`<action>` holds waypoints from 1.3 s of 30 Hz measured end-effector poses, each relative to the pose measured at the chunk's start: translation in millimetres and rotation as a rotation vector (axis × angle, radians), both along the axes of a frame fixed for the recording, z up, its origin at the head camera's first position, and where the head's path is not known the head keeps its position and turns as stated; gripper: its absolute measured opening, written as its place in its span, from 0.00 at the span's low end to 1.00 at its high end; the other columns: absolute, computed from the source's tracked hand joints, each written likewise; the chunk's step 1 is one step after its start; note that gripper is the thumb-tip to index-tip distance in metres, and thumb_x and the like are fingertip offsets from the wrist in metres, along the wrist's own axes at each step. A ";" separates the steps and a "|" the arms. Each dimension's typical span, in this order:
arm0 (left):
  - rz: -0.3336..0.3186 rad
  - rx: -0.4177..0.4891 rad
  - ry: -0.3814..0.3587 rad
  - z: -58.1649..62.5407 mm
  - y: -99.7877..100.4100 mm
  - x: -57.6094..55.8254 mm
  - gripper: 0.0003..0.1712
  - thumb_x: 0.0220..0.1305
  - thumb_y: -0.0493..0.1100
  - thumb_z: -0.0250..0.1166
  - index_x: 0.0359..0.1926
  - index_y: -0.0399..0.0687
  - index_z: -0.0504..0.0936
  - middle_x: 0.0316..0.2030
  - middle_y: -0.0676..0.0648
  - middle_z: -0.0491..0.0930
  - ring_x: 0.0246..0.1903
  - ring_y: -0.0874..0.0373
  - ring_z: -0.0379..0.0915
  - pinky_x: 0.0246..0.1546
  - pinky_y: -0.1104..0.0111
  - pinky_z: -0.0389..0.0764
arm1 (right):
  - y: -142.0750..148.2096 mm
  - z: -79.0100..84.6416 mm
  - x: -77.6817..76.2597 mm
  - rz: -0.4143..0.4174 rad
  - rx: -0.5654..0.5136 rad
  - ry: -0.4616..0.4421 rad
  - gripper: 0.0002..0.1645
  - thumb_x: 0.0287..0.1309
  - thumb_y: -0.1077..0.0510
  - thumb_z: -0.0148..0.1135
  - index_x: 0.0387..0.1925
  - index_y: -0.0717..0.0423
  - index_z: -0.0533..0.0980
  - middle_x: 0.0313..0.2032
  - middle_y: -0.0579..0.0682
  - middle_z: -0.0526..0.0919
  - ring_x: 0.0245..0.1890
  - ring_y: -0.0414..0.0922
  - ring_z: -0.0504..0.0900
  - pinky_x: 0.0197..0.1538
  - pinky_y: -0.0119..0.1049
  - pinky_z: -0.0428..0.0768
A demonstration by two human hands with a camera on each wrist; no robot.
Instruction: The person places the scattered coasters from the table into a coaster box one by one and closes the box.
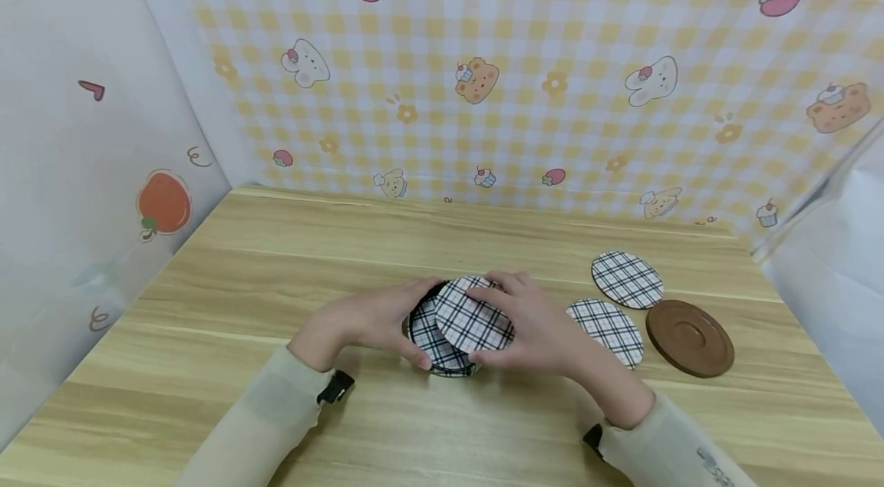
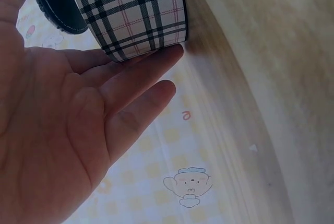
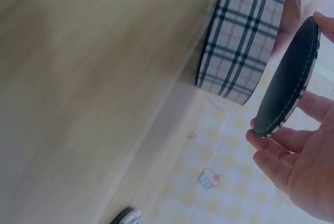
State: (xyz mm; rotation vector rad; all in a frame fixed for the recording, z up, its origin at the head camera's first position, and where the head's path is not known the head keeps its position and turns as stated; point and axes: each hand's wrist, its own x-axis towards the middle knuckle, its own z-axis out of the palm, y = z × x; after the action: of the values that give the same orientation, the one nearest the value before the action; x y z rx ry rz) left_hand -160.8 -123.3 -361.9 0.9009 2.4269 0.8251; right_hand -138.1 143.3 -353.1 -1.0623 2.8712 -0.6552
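Note:
A round plaid coaster holder stands on the table, with black, white and thin red lines on its side. My left hand grips it, thumb at the near side and fingers along the far side. Inside the holder a plaid coaster shows, partly covered. My right hand pinches another plaid coaster by its edge, tilted just above the holder's right part. In the right wrist view its black stitched underside shows, apart from the holder.
Right of my right hand lie two plaid coasters, a farther one and a nearer one partly behind the forearm. Beside them is a brown round disc with a ringed centre. A yellow checked cloth hangs behind the wooden table.

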 end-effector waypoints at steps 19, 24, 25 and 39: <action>-0.035 0.020 0.013 0.2 1.8 -0.5 0.63 0.41 0.59 0.81 0.74 0.51 0.55 0.63 0.51 0.71 0.57 0.59 0.72 0.61 0.61 0.76 | -21.2 -2.5 2.1 0.071 0.086 -0.037 0.49 0.45 0.31 0.71 0.67 0.46 0.72 0.71 0.57 0.66 0.66 0.53 0.67 0.61 0.52 0.78; -0.032 0.009 0.016 -0.5 2.2 -1.2 0.64 0.41 0.59 0.81 0.75 0.51 0.55 0.62 0.52 0.71 0.57 0.60 0.72 0.61 0.61 0.75 | -23.6 -1.4 0.9 0.070 0.088 -0.048 0.49 0.47 0.32 0.71 0.67 0.47 0.71 0.71 0.58 0.66 0.67 0.54 0.67 0.61 0.52 0.78; -0.034 0.010 0.015 -0.7 2.4 -1.5 0.64 0.41 0.59 0.81 0.75 0.51 0.55 0.62 0.52 0.71 0.57 0.60 0.72 0.61 0.62 0.75 | -24.0 -1.5 0.5 0.069 0.089 -0.048 0.49 0.47 0.32 0.72 0.67 0.47 0.71 0.71 0.58 0.66 0.67 0.55 0.67 0.60 0.52 0.78; -0.013 -0.004 -0.010 1.4 1.6 -1.8 0.64 0.43 0.57 0.81 0.75 0.51 0.54 0.64 0.52 0.70 0.58 0.60 0.71 0.62 0.61 0.75 | -30.2 -4.8 -2.9 0.081 0.137 -0.013 0.50 0.47 0.31 0.72 0.68 0.49 0.71 0.71 0.57 0.65 0.65 0.55 0.67 0.59 0.50 0.79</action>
State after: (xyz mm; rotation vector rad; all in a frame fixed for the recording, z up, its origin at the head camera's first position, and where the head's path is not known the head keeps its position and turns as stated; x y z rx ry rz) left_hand -162.5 -121.7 -360.5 0.9077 2.4114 0.8181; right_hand -141.1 113.1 -357.9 -1.1420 2.7977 -0.4518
